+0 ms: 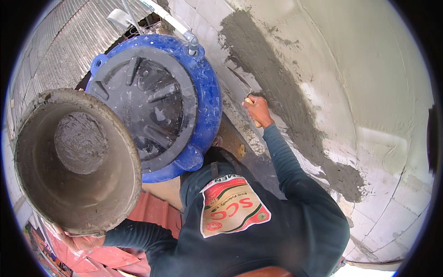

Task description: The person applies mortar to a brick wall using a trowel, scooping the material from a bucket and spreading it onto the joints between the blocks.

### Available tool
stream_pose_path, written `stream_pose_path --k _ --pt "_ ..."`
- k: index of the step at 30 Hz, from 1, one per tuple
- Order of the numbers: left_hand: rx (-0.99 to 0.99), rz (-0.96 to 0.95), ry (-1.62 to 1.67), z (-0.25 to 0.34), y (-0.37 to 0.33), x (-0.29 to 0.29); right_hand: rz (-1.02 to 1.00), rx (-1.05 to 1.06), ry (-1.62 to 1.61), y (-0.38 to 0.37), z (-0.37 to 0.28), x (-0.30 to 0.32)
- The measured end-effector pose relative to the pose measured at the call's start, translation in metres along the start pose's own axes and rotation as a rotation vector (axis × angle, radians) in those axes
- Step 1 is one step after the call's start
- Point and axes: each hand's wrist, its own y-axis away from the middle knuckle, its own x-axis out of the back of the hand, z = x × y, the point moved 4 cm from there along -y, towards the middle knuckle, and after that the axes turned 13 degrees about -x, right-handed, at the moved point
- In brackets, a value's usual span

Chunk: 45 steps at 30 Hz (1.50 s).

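My left hand (79, 241) grips the near rim of a mortar-crusted bucket (39, 173), which is tilted so that its inside shows. Grey wet mortar (80, 143) lies in the bottom of it. My right hand (258, 111) is closed round the wooden handle of a trowel (241, 79). Its thin metal blade, seen nearly edge-on, points up and left close to the wall. Beside the blade, a long dark band of fresh mortar (284, 90) runs down the pale wall (376, 212). Whether the blade touches the wall, I cannot tell.
A large blue tank (210, 101) with a black ribbed lid (143, 101) stands between bucket and wall. A white pipe (168, 19) joins its top. Grey corrugated roofing (69, 39) lies far left, red roofing (154, 212) below the bucket.
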Motion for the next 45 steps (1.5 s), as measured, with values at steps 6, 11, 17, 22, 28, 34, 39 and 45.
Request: stream_pose_path --k 6,11,17,22,28,34,39,45 --pt "0.276 0.172 0.132 -0.034 0.003 0.010 0.098 -0.107 -0.138 -0.052 -0.035 -0.015" --pt "0.123 0.071 0.081 0.002 -0.001 -0.014 0.054 -0.043 -0.282 -0.015 -0.023 0.030" --pt "0.370 0.286 0.013 0.052 0.034 0.057 -0.030 0.103 -0.276 0.091 -0.054 0.087" --pt "0.941 0.698 0.674 0.110 0.044 0.113 -0.253 0.352 -0.252 0.171 -0.089 0.089" --pt "0.967 0.746 0.317 0.176 0.133 0.208 -0.669 0.547 -0.005 0.245 -0.144 -0.004" --pt "0.971 0.766 -0.033 0.181 0.222 0.266 -1.008 0.591 0.371 0.330 -0.124 -0.132" --pt "1.072 0.708 -0.316 0.153 0.324 0.303 -1.051 0.556 0.732 0.376 -0.067 -0.280" --pt "1.387 0.608 -0.463 0.096 0.469 0.341 -0.934 0.657 0.997 0.312 0.049 -0.511"
